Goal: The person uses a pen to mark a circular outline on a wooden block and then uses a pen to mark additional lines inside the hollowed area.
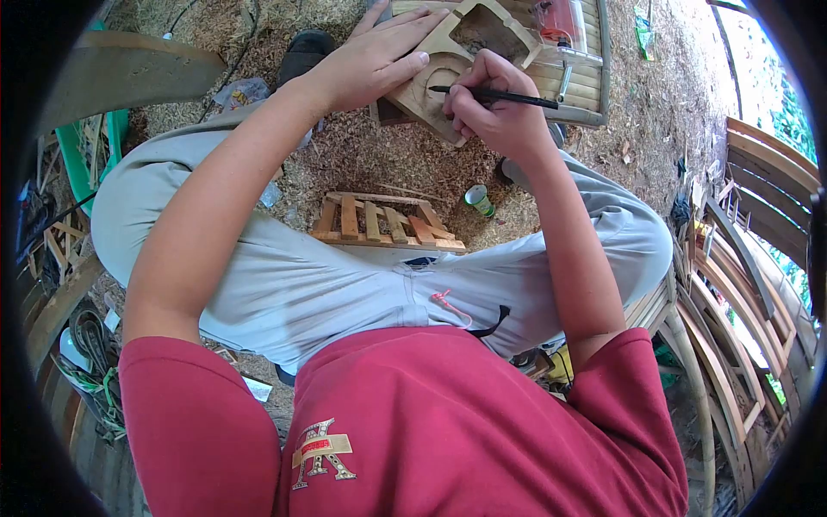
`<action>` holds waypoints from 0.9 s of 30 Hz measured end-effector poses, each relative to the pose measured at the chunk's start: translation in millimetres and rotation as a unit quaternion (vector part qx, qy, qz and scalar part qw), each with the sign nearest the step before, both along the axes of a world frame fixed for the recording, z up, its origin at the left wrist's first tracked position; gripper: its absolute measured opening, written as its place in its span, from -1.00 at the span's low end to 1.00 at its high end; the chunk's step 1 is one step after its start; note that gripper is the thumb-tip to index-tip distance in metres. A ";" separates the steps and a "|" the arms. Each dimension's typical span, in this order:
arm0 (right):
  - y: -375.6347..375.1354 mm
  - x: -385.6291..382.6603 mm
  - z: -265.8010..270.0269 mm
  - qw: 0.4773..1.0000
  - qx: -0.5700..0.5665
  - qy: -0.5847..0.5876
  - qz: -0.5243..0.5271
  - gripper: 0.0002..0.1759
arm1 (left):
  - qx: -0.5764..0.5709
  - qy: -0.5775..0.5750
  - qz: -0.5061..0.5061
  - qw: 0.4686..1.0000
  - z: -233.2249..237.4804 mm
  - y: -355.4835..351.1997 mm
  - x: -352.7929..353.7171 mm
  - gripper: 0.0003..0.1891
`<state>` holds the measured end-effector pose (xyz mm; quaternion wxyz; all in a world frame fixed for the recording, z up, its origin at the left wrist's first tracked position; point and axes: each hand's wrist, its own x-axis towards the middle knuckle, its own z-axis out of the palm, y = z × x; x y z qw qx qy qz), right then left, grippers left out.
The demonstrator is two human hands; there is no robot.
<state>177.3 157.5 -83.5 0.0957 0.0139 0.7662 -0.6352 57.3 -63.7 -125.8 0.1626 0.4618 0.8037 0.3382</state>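
My left hand lies flat, fingers spread, on a cut wooden piece with curved outlines, pressing it down. My right hand grips a black pen and its tip touches the wood just right of my left fingertips. The wooden piece rests on a small block above the sawdust-covered ground. I sit with my knees apart in grey trousers and a red shirt.
A small slatted wooden frame lies on the sawdust between my legs, with a green-and-white small container beside it. A bamboo-slat panel with a red tool sits beyond the workpiece. Curved wooden frames stack at right; a green object at left.
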 end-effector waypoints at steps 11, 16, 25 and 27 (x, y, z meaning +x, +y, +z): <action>-2.2 -0.2 5.8 1.000 -0.012 -0.010 -0.014 -0.80 | -0.003 -0.008 0.002 1.000 1.8 0.6 -0.6 -0.23; 2.8 -0.3 1.8 1.000 0.008 0.000 0.029 -0.85 | 0.004 0.001 0.001 1.000 -3.4 -0.4 -1.0 -0.24; 3.9 -0.5 1.8 0.999 0.011 -0.011 0.035 -0.86 | 0.007 -0.001 0.004 1.000 -2.1 -0.2 -0.1 -0.25; 1.8 -1.0 2.5 1.000 -0.003 -0.008 0.012 -0.81 | 0.010 -0.002 0.004 1.000 -1.5 0.0 0.0 -0.25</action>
